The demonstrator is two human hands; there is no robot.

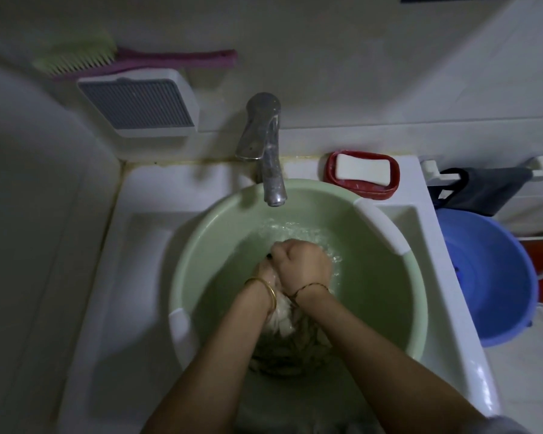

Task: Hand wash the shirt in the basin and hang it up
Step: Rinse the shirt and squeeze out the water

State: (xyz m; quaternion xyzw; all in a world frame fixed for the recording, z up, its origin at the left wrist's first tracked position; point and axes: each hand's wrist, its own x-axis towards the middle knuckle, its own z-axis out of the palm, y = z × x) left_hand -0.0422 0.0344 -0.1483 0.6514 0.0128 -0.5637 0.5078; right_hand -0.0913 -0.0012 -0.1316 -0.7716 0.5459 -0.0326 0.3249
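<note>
White sink w/ green basin, soap dish.

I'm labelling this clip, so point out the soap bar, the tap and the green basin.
soap bar (361, 168): head view, middle of its white top face.
tap (271, 170): head view, on the metal spout.
green basin (308, 195): head view, bare inner wall at the far side.
</note>
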